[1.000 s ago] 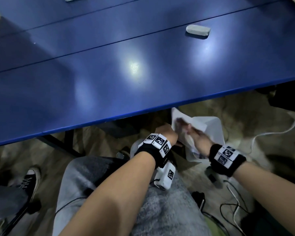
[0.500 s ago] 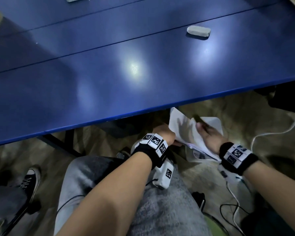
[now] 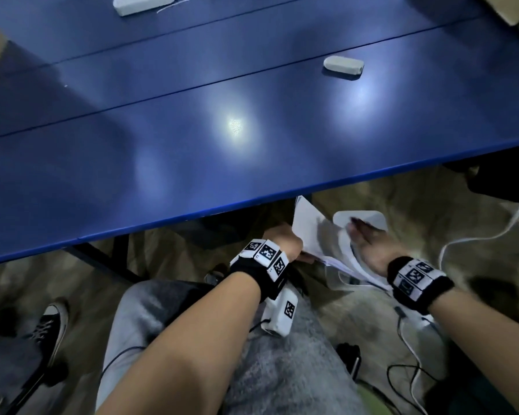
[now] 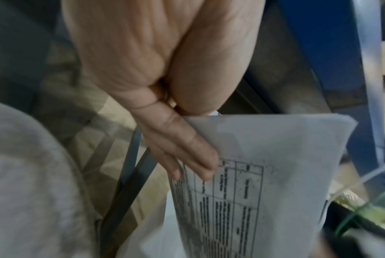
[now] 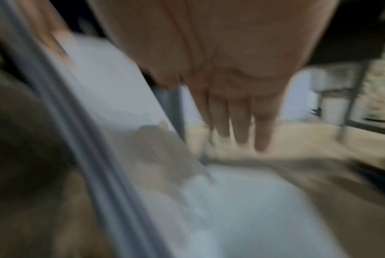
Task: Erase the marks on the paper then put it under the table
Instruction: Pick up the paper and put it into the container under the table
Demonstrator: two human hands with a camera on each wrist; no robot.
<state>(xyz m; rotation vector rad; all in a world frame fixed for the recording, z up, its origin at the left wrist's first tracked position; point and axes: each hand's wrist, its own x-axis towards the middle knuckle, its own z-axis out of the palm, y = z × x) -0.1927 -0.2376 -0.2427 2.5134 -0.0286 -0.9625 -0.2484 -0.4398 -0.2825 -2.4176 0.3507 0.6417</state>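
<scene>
**Holding the paper below the desk edge**

Pinching the paper [image 4: 264, 157] between thumb and straightened fingers [image 4: 187, 148], the left hand [image 3: 282, 239] kept the sheet below the front edge of the blue desk [image 3: 162, 145], above the floor. A printed table showed on the side facing the left wrist camera. The right hand [image 3: 369, 245] lay just beside the sheet with fingers straight and together; the right wrist view was too blurred to show whether they touched the paper, though they seemed to grip nothing. A pale eraser [image 3: 343, 65] rested on the desk, well apart from both hands.
</scene>
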